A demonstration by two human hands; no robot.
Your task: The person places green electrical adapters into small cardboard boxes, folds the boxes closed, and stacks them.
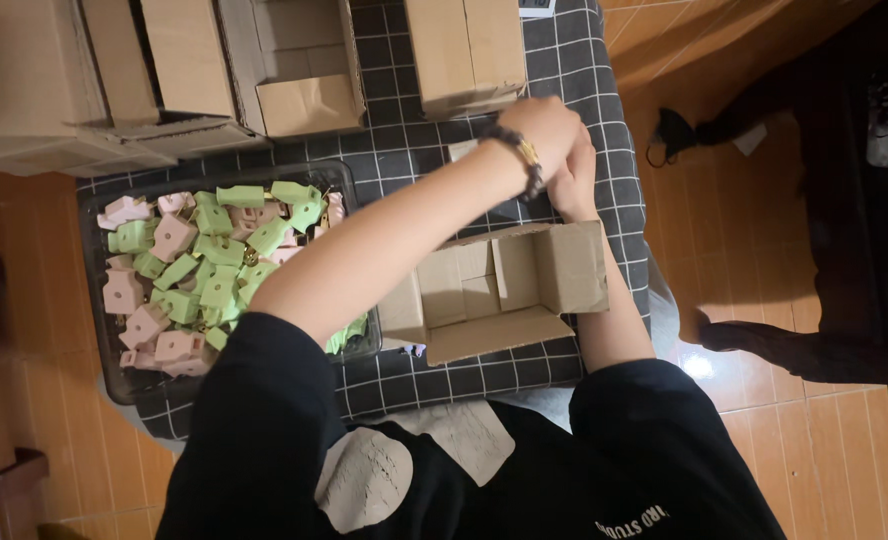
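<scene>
Right between the 2 hands sits a small pale piece [461, 150], barely showing at the far side of the checked surface [404, 150]; it looks like thin card, so likely light, easily creased, and best pinched by its edges. The left hand [542, 130], with a beaded bracelet [522, 158] at the wrist, is curled over the right hand [576, 170], and both are bunched together, but I cannot tell how far either is closed or just what each has hold of. Nearer the body lies an open cardboard box [494, 290] with folded dividers inside, stiff-walled but light. To the left a dark tray [114, 385] holds a heap of green and pink plastic parts [199, 275]. More cardboard boxes [464, 50] line the far edge.
</scene>
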